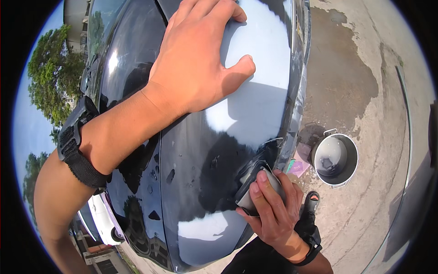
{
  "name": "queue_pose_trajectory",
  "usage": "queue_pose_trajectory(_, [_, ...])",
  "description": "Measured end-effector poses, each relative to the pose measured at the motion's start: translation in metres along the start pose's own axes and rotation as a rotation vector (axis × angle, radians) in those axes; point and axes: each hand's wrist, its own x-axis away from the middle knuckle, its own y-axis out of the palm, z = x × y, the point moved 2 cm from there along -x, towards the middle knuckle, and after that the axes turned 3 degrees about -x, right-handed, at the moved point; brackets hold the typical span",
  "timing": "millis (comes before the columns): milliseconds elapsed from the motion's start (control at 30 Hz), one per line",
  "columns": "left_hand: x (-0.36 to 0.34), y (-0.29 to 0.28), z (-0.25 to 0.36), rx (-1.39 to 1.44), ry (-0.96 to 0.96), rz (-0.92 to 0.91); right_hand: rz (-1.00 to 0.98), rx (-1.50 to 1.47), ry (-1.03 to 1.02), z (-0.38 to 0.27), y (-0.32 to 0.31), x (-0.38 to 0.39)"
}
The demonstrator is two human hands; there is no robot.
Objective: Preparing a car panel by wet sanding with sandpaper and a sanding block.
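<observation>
My left hand (196, 59) lies spread on the dark car panel (182, 141), over a pale grey-white patch (258, 105), with its thumb and fingers apart. Lower right, my right hand (273, 210) grips a grey block (248, 198) with a dark edge, pressed on a wet, dark area of the panel. Around the block, the surface looks smeared. Another pale patch (200, 230) lies just left of and below it. Small water drops and streaks show on the glossy dark paint.
On the wet, stained concrete (374, 182) at the right stands a metal pot (347, 157), beside pink sheets (300, 166). My foot (311, 203) is below the car's edge. A thin strip (407, 137) lies farther right. A white car (102, 219) and trees (50, 68) are at the left.
</observation>
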Motion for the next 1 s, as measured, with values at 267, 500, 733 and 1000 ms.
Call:
queue_pose_trajectory(267, [0.000, -0.003, 0.005, 0.008, -0.022, -0.012, 0.038, 0.001, -0.014, -0.001, 0.003, -0.020])
queue_pose_trajectory(500, [0.005, 0.005, 0.001, 0.019, -0.045, 0.002, 0.026, -0.022, 0.056, -0.009, 0.002, -0.005])
queue_pose_trajectory(733, [0.005, 0.008, 0.004, 0.020, -0.069, 0.007, 0.023, -0.004, 0.069, -0.008, 0.004, -0.004])
queue_pose_trajectory(1000, [0.006, 0.007, 0.004, 0.029, -0.083, -0.001, 0.013, 0.015, 0.082, -0.008, 0.003, -0.006])
